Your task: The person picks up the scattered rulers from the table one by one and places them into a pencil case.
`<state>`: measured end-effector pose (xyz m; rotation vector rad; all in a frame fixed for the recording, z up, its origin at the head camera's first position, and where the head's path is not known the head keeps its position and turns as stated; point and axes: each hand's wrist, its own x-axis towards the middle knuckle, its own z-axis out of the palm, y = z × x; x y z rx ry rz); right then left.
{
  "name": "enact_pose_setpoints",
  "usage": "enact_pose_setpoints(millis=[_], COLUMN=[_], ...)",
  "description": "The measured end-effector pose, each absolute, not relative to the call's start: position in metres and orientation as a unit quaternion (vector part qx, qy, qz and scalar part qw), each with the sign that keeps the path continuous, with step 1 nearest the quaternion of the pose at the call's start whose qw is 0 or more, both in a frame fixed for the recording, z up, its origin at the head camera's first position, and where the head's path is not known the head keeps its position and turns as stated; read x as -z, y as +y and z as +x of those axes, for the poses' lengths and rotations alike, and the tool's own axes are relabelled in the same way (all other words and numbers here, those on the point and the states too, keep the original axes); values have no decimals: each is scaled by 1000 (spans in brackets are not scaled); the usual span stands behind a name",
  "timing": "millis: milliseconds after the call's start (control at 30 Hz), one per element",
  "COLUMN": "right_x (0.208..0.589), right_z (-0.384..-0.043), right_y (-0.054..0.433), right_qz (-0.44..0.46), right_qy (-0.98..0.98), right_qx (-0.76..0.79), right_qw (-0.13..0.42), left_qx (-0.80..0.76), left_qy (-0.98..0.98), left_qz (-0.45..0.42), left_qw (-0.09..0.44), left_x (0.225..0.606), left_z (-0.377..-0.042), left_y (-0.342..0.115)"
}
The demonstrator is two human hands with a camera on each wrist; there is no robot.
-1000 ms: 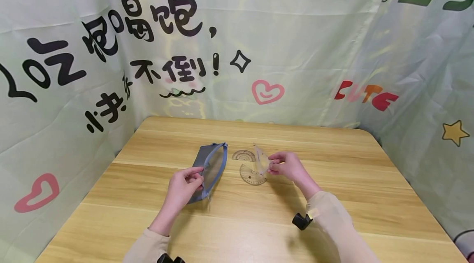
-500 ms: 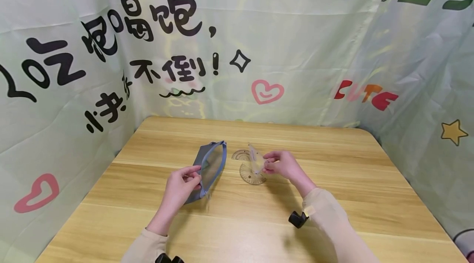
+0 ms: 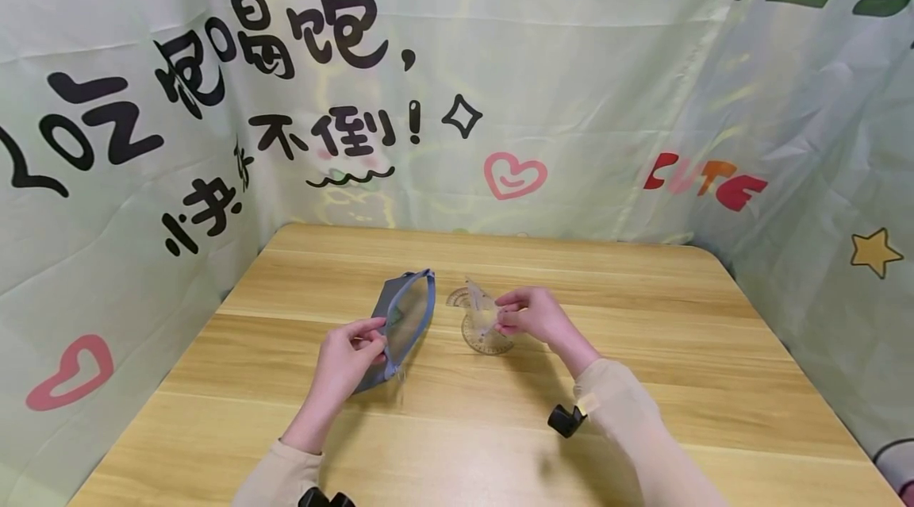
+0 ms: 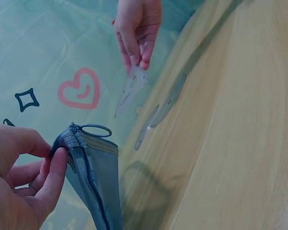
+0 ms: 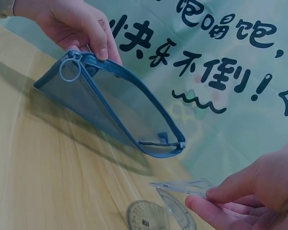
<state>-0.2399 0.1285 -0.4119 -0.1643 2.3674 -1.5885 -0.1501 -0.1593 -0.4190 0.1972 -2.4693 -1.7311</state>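
Note:
My left hand [image 3: 344, 359] pinches the upper edge of a blue-grey zip pouch [image 3: 385, 302], whose mouth gapes toward the right. A zip pull with a ring [image 5: 70, 70] hangs at the near end of the pouch. Between thumb and fingers, my right hand [image 3: 537, 315] pinches a clear set square [image 4: 133, 85], held tilted above the table to the right of the pouch. Under it lie two clear protractors: the nearer one [image 5: 146, 216] rests fully on the wood, and the farther protractor [image 3: 457, 297] is partly covered by the set square in the head view.
The wooden table [image 3: 643, 309] reaches back to a printed cloth curtain [image 3: 593, 94], which also hangs along the left and right sides. A black wrist camera [image 3: 566, 420] sits on the right sleeve.
My right hand has moved left with the set square, bringing it over the protractors and closer to the pouch. My left hand and the pouch have shifted slightly left.

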Motion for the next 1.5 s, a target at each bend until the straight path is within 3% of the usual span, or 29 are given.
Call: enact_pose_setpoints(millis=[1500], right_x=[402], right_z=[-241], right_y=[99], right_qz=[-71], right_qy=[800], right_qx=[571], right_qw=[171], left_qx=[579], left_qy=[-811], left_qz=[66], left_qw=[51], left_x=[417], left_z=[-151], left_y=[-156])
